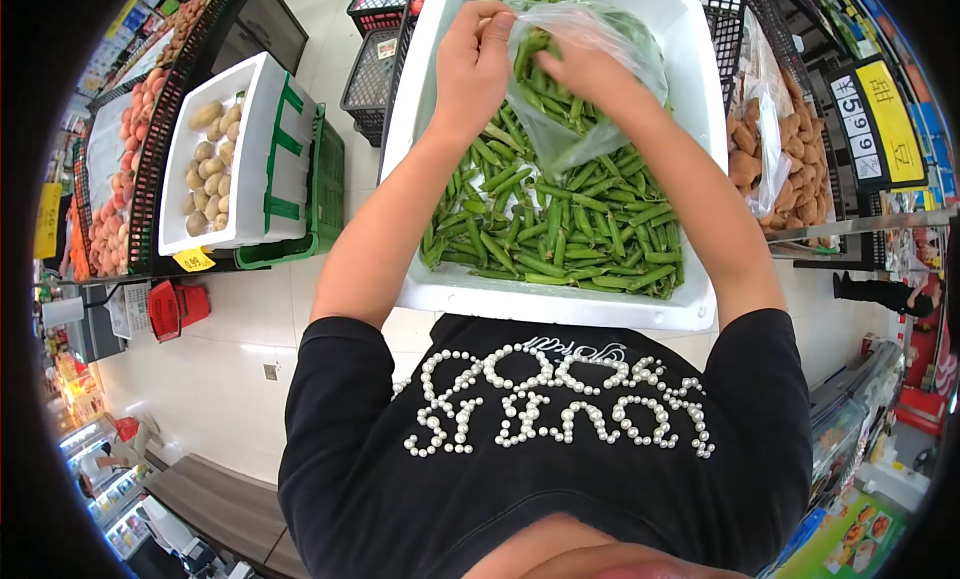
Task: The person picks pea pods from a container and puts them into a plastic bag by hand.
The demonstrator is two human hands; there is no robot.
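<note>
Many green pea pods [570,234] lie in a white foam box [405,129] in front of me. A clear plastic bag [635,54] with some pods inside is over the far part of the box. My left hand [475,69] is closed in a pinch on the bag's edge at its left side. At the bag's mouth, my right hand [585,69] reaches in among the pods; its fingertips are partly hidden by the plastic, and what they hold is hard to make out.
Potatoes [213,169] fill a white box [250,139] on the left, beside a green crate [327,184]. Black crates [375,74] stand behind. Brown tubers [800,149] lie at right near a price sign [880,124]. A person [885,295] is far right.
</note>
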